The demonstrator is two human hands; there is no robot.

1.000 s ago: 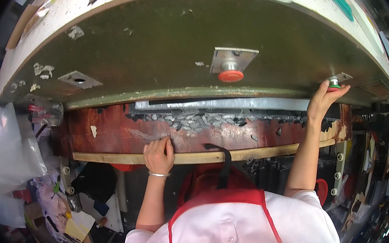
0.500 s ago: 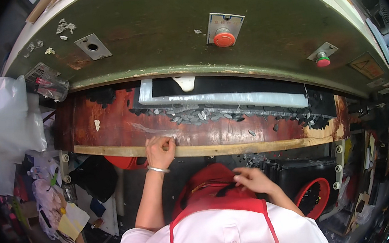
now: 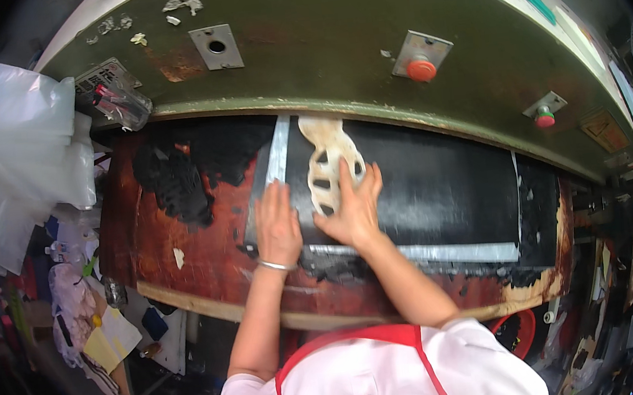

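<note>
1. Pressing flat on the black sheet (image 3: pixel 424 194) with the left hand (image 3: pixel 277 228), fingers together and extended, palm down at the sheet's left end, probably to keep it from sliding on the bench (image 3: pixel 185 265).
2. Spreading the right hand (image 3: pixel 352 209) over the lower part of the pale cutter (image 3: pixel 328 161), fingers apart and open, gripping nothing, seemingly steadying it in position on the sheet.
3. Lying on the sheet's upper left part, the cutter, its top end reaching under the green press (image 3: pixel 315 36) edge.
4. Sitting on the press above and right of the sheet, a red button (image 3: pixel 421 69); farther right, a smaller button (image 3: pixel 545 118).
5. Hanging well left of the sheet, a clear plastic bag (image 3: pixel 19 159).
</note>
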